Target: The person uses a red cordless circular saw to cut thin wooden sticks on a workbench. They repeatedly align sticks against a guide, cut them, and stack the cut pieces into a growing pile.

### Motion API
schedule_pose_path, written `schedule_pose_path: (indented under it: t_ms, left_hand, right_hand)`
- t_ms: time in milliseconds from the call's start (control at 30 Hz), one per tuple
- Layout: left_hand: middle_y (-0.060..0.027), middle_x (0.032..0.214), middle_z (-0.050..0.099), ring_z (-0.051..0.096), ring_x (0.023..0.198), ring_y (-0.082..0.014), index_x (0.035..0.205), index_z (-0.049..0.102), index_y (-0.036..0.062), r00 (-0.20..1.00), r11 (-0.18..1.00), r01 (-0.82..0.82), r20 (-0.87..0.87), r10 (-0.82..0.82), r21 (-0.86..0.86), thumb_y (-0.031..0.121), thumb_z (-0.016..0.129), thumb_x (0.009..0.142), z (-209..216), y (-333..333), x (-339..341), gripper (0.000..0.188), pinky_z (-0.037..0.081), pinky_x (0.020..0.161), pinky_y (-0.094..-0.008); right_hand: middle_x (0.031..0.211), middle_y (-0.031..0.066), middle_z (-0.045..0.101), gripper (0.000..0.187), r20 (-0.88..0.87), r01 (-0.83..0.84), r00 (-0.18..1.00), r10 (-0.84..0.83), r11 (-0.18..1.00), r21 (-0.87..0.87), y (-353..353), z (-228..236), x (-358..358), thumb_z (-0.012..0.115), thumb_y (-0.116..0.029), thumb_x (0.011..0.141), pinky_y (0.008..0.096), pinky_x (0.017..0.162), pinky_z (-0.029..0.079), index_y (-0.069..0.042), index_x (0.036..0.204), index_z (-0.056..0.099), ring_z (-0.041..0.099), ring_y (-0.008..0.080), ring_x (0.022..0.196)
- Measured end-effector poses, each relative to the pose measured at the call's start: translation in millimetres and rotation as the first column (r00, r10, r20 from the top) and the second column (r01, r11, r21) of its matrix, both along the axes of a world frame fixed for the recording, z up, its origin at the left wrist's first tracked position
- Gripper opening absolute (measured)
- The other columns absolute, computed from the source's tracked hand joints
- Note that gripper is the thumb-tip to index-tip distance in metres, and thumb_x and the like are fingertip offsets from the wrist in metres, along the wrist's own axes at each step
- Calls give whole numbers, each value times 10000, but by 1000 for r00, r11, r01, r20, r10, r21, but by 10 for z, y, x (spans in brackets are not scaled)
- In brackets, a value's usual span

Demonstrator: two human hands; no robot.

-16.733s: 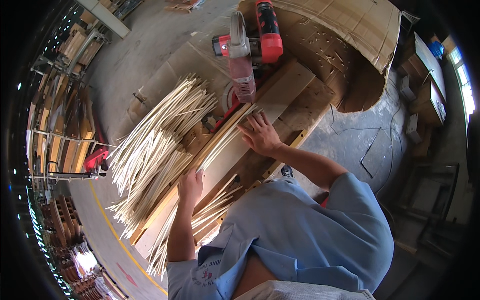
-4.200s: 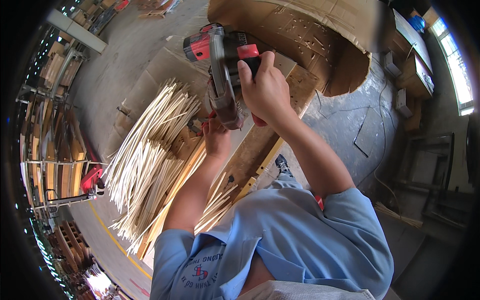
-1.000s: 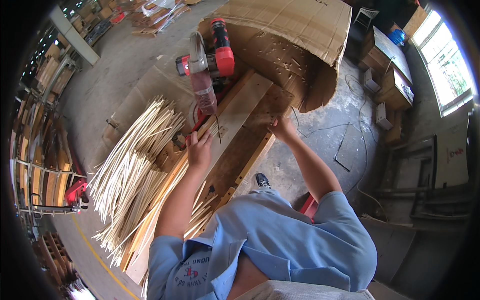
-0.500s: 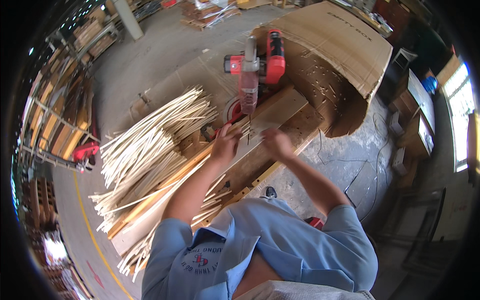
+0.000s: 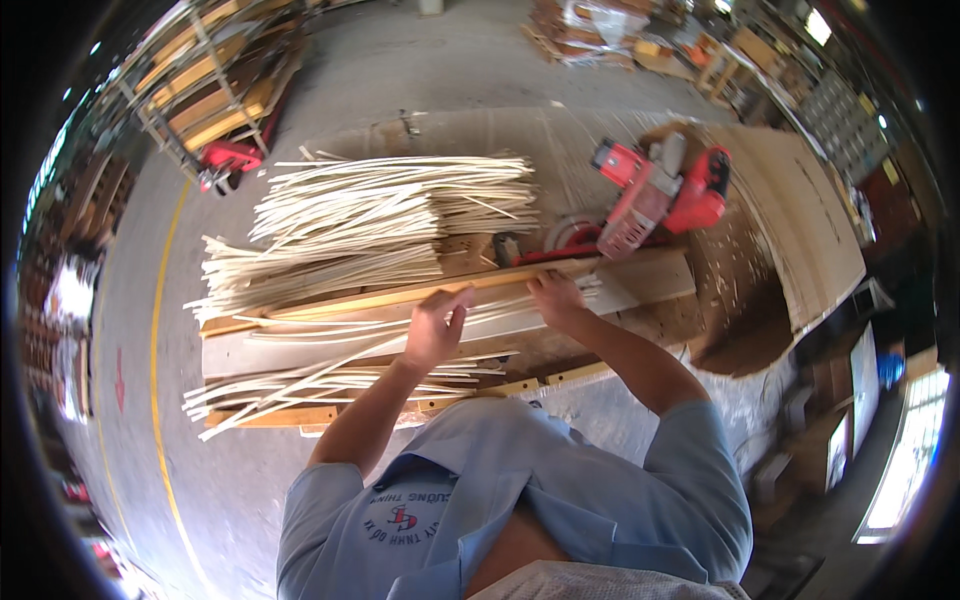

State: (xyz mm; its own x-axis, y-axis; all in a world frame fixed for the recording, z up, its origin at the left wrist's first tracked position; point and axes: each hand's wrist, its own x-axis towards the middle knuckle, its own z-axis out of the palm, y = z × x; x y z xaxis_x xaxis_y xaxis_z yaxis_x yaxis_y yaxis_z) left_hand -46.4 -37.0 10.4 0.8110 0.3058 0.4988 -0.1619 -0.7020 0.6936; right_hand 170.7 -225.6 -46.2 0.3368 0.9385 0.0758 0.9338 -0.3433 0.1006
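Along a long, pale, flat board (image 5: 240, 355), slender cream wood-like rods (image 5: 497, 310) lie at a worker's bare left hand (image 5: 435, 328) and bare right hand (image 5: 558, 299), whose grips cannot be told; level ends and fingers clear of the red-and-grey power saw (image 5: 641, 208) seem wise.

L hand (image 5: 435, 328) is covering mid-stretch of thin pale rods (image 5: 500, 308); grip reading unclear. R hand (image 5: 558, 297) is hiding rod segs beneath, hold likewise unclear. Circ. saw (image 5: 640, 205) is blocking part of red base (image 5: 545, 256). Lower edge is cutting off shirt (image 5: 580, 490); upper edge, pale post (image 5: 431, 6). R-side clutter (image 5: 795, 410) is blurring.
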Motion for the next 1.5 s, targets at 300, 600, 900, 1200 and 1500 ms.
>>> schedule_pose_path:
  t_ms: [300,600,900,1200,1500]
  left_hand:
    - [-141,877,770,736,826,-284,1180,718,-27,997,986,9,78,5,-169,-86,611,894,81,-19,-711,311,591,757,-375]
    - [-113,870,759,717,822,-303,1111,741,5,962,963,-258,66,264,-81,-46,658,853,97,419,-1030,277,586,766,-396]
    - [-155,905,741,696,890,-360,989,753,21,912,911,-404,-105,396,-79,35,703,872,-471,585,-1331,129,560,838,-421]
    - [-105,889,734,681,870,-322,984,766,44,890,885,-447,-167,425,-130,33,735,835,-652,672,-1243,153,552,814,-422]
    - [-61,840,672,640,829,-288,1048,759,75,839,874,-486,-292,459,-23,16,745,791,-680,683,-1207,264,524,783,-409]
  right_hand:
    - [993,115,687,303,-178,-69,976,129,949,309,65,678,-28,663,-158,774,509,718,553,-137,1076,645,698,374,871]
    - [845,164,723,237,-133,101,990,-55,924,370,1998,1226,106,699,-328,902,517,747,565,-104,980,696,706,393,841]
    - [758,201,679,566,-463,225,884,-57,922,315,3169,1147,1379,730,-567,912,454,683,507,-4,965,729,648,375,697]
    - [698,212,607,796,-492,168,870,-8,945,282,3771,509,2319,746,-729,823,459,660,481,54,754,619,560,341,654]
    - [1228,198,626,739,-432,285,831,-350,935,-211,4080,-431,2911,500,-710,942,468,1018,490,-17,1140,661,614,366,1165]
